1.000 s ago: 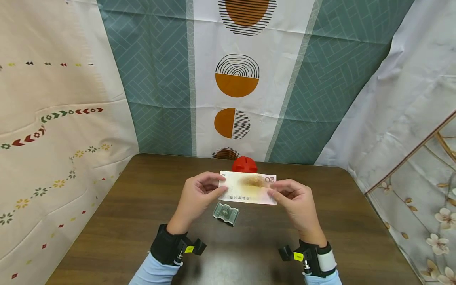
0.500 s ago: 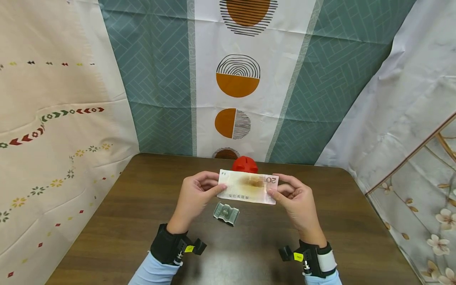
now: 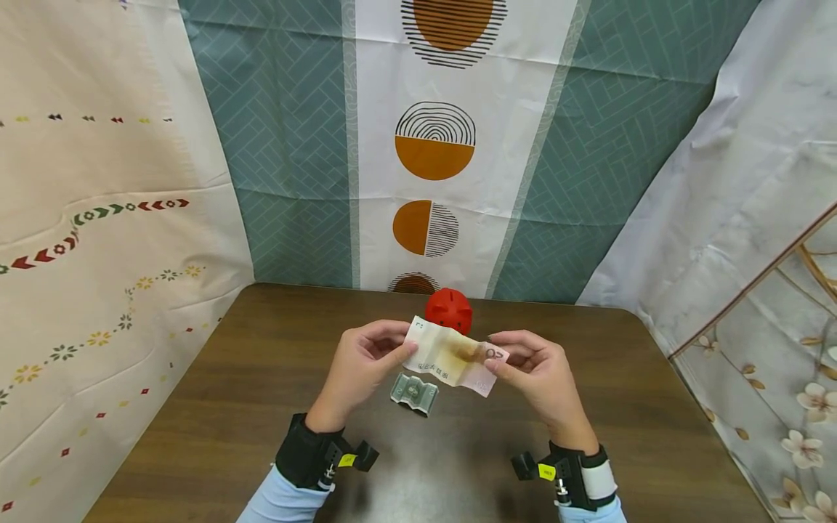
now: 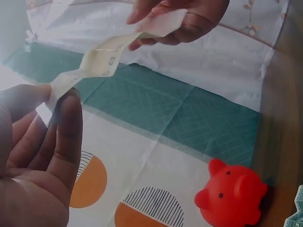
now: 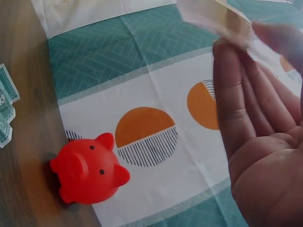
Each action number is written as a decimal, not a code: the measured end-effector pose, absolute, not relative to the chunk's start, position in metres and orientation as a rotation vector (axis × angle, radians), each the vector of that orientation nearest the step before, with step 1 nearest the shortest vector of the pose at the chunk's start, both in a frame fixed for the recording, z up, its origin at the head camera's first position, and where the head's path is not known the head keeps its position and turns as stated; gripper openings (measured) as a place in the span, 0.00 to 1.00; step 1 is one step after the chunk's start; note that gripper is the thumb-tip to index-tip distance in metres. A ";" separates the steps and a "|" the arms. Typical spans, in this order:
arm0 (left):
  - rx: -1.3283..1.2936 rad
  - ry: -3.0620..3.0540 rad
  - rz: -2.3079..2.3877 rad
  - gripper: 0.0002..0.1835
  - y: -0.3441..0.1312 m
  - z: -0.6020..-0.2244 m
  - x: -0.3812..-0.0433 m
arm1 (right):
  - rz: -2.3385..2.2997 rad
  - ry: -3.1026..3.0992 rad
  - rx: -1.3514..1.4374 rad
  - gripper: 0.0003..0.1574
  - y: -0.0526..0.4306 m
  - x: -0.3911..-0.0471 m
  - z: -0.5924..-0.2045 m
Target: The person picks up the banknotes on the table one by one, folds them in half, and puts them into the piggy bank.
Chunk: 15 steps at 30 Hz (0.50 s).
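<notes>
A white and pink banknote (image 3: 451,354) marked 20, with a yellow-brown patch, is stretched between both hands above the table. My left hand (image 3: 373,359) pinches its left end between thumb and fingers. At the pink end, my right hand (image 3: 539,370) has its thumb on the near face and its fingers behind. The paper bends in waves, its right end lower than its left. Beneath it on the table lies a creased green banknote (image 3: 415,393). Just behind stands a red piggy bank (image 3: 449,311), its face visible in the right wrist view, where the pig (image 5: 87,170) sits lower left.
The brown wooden table (image 3: 294,450) ends at a back edge close behind the piggy bank. A patterned green and white curtain (image 3: 301,181) hangs behind it. More cloth hangs along the left and right sides.
The banknote was held nearly flat and level; now it is wavy and its right end has dropped. More of the piggy bank shows above it. The green banknote has stayed put.
</notes>
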<state>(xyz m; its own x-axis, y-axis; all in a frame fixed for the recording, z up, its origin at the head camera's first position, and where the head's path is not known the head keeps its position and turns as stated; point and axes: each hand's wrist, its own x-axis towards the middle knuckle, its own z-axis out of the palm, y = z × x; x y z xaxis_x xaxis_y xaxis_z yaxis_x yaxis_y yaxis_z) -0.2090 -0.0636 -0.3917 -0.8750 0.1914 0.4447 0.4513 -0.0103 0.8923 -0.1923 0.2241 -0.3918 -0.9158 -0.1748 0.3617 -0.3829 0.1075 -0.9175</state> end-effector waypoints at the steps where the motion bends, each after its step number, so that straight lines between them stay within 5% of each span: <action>1: -0.704 -2.068 -1.986 0.13 -0.064 -0.392 -0.208 | 1.904 -2.223 0.588 0.20 0.224 -0.192 -0.392; 11: -0.919 -2.153 -1.917 0.12 -0.062 -0.394 -0.208 | 1.830 -2.205 0.850 0.16 0.214 -0.190 -0.395; 15: -0.953 -2.160 -1.944 0.12 -0.061 -0.394 -0.208 | 1.801 -2.222 0.928 0.23 0.208 -0.188 -0.396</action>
<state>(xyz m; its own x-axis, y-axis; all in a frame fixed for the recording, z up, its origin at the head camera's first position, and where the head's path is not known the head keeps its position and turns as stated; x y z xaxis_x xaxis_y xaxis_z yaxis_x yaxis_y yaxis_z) -0.2079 -0.0613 -0.3941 -0.8027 0.3870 0.4538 0.4920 -0.0006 0.8706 -0.1877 0.2084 -0.3960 -0.8013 -0.3735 0.4674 -0.5346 0.0964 -0.8396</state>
